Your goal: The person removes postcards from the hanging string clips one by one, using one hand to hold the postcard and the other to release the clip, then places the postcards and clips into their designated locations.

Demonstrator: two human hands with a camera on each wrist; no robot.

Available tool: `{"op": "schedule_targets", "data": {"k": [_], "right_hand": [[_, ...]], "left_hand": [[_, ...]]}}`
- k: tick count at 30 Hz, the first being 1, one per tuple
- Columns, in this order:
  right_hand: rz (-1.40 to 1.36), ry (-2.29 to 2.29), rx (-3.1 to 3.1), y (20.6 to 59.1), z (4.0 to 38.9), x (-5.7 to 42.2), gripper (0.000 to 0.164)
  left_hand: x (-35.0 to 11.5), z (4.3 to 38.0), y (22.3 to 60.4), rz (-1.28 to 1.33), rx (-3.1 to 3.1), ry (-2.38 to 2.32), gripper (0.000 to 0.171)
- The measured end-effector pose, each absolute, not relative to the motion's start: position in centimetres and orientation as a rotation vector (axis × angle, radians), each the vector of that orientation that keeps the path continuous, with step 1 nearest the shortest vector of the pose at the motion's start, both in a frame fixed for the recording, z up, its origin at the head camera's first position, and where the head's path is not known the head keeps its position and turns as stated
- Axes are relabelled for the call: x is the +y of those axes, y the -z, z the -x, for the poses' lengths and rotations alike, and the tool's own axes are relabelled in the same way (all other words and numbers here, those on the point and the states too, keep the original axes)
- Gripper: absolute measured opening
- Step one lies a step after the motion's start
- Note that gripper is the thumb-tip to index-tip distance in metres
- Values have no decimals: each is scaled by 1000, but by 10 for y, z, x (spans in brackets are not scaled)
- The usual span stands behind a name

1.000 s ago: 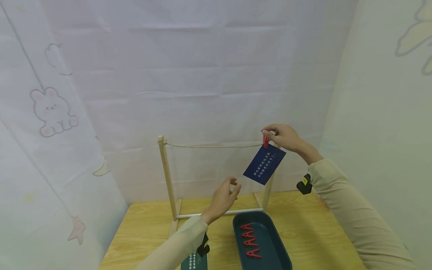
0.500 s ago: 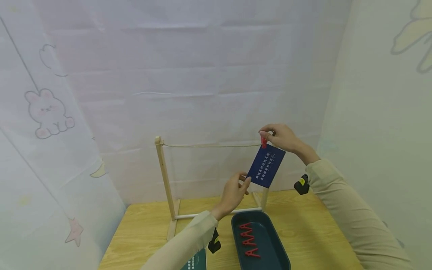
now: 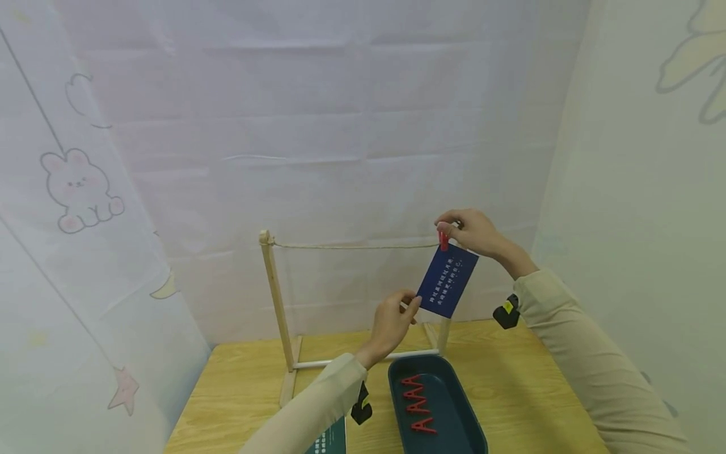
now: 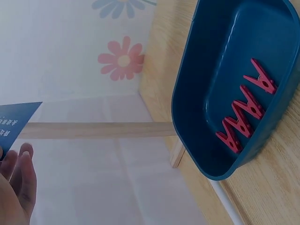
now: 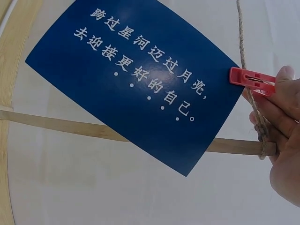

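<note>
A dark blue card (image 3: pixel 450 280) with white printed characters hangs tilted at the right end of a twine line (image 3: pixel 351 247). At its upper edge a red clothespin (image 5: pixel 251 80) sits over both card and twine in the right wrist view. My right hand (image 3: pixel 476 233) pinches the handle end of this clothespin between thumb and fingers. With thumb in front and fingers behind, my left hand (image 3: pixel 390 321) holds the card's lower left corner. Only part of that hand and a corner of the card show in the left wrist view.
The twine runs between two posts of a wooden frame (image 3: pixel 276 296). In front of its right side stands a dark teal tray (image 3: pixel 462 403) with several red clothespins (image 4: pixel 241 119) in a row. A green card (image 3: pixel 334 438) lies on the wooden table, partly behind the left sleeve.
My left hand has moved up and right from beside the card and taken hold of its lower left corner. The card has swung slightly steeper. My right hand stays at the clothespin.
</note>
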State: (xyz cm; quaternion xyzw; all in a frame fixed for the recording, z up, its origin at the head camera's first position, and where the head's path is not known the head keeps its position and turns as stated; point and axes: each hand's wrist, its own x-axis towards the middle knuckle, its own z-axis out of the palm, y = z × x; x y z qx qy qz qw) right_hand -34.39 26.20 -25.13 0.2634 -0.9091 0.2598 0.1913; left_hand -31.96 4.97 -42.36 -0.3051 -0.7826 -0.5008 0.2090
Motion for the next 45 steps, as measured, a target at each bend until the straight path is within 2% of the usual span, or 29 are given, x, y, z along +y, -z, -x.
{"op": "schedule_targets", "data": {"k": [45], "right_hand": [[-627, -999, -2347, 269, 349, 259, 11]], "left_hand": [[51, 314, 418, 882, -2155, 1411, 12]]}}
